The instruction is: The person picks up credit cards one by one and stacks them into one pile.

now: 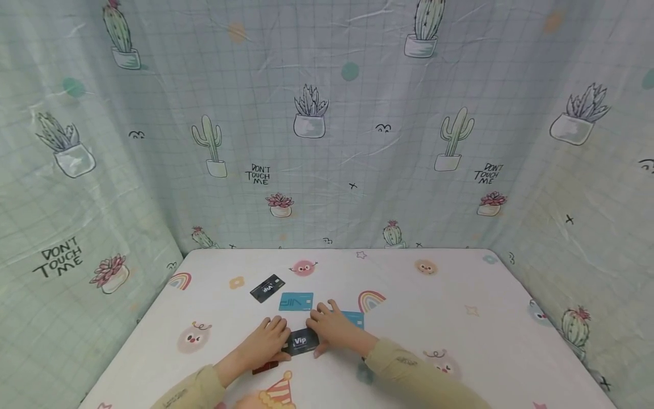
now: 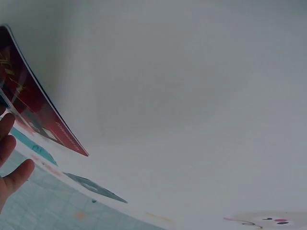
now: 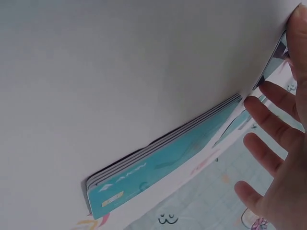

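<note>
A black card marked "Vip" (image 1: 301, 341) lies between the two hands. My left hand (image 1: 263, 342) grips its left end, thumb on the near side and fingers on the far side. My right hand (image 1: 337, 329) pinches the right end with thumb and fingertips; in the right wrist view a dark strip of that card (image 3: 274, 61) shows between them. Just below the left hand is a red card (image 1: 265, 367), which looms large in the left wrist view. Beside the right hand sits a stack of cards with a light blue one on top (image 3: 153, 165), partly covered in the head view.
Beyond the hands lie a light blue VIP card (image 1: 296, 301) and, to its left, a slanted black Vip card (image 1: 268, 288). The white table (image 1: 439, 307) carries printed cartoon figures. Cactus-patterned curtains (image 1: 352, 153) enclose its back and sides.
</note>
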The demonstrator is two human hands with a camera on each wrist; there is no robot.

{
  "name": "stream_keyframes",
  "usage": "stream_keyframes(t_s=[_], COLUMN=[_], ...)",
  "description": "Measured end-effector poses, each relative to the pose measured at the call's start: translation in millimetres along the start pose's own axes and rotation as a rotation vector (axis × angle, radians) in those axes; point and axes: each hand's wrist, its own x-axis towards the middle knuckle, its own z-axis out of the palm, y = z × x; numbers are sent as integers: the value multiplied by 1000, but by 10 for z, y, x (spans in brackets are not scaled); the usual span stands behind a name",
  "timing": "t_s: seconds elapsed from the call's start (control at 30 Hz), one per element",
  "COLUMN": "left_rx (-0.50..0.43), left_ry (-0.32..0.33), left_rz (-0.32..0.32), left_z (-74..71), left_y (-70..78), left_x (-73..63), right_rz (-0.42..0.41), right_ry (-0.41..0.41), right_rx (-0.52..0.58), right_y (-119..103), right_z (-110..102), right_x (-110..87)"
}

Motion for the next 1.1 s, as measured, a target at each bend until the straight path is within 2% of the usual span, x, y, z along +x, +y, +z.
stream_keyframes(t_s=[0.3,0.63,0.83,1.1], left_rx=[80,74,47,115], left_ry=[20,-7,-13,21], left_rz=[43,45,29,29], left_z=[82,90,55,-17], left_y=[-71,-77,-49,-4], left_x=[36,36,27,15], right_rz=[13,23,14,-10], right_ry=[-54,-119,-96,-55], right_rx=[36,102,127,206], right_y=[20,27,27,49], right_z=[-6,-6,24,16], right_x=[85,119,94,28])
